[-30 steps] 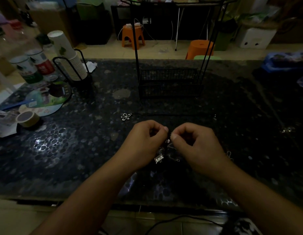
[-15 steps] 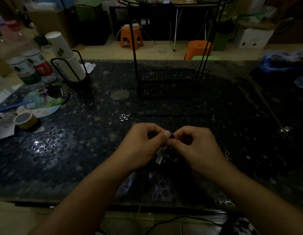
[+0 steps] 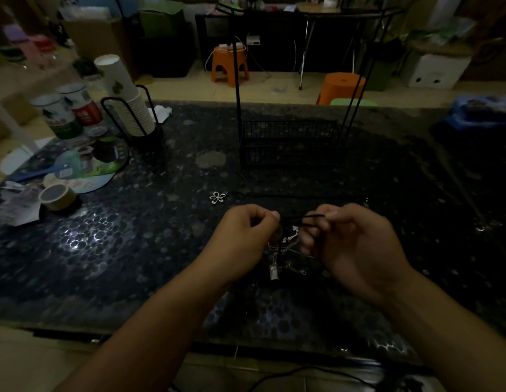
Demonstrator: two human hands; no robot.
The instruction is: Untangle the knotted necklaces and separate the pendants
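A tangle of necklaces (image 3: 285, 244) hangs between my two hands above the dark table (image 3: 133, 250). It mixes black cords with thin silvery chains. My left hand (image 3: 246, 236) pinches the knot at its fingertips. A black cord loop is pinched by my right hand (image 3: 350, 244) and stretches across to the left hand. A small silvery rectangular pendant (image 3: 273, 271) dangles below the knot. On the table beyond my left hand lies a silver flower pendant (image 3: 217, 197), its black cord running right.
A black wire jewellery stand (image 3: 291, 142) with a basket base rises behind my hands. At the left are a stack of paper cups in a holder (image 3: 127, 108), two cans (image 3: 70, 111), a tape roll (image 3: 57, 196) and papers. A small shiny piece (image 3: 480, 228) lies far right.
My hands have pulled apart a little, and a black cord loop now stretches between them. The knot and the rectangular pendant hang lower and show more.
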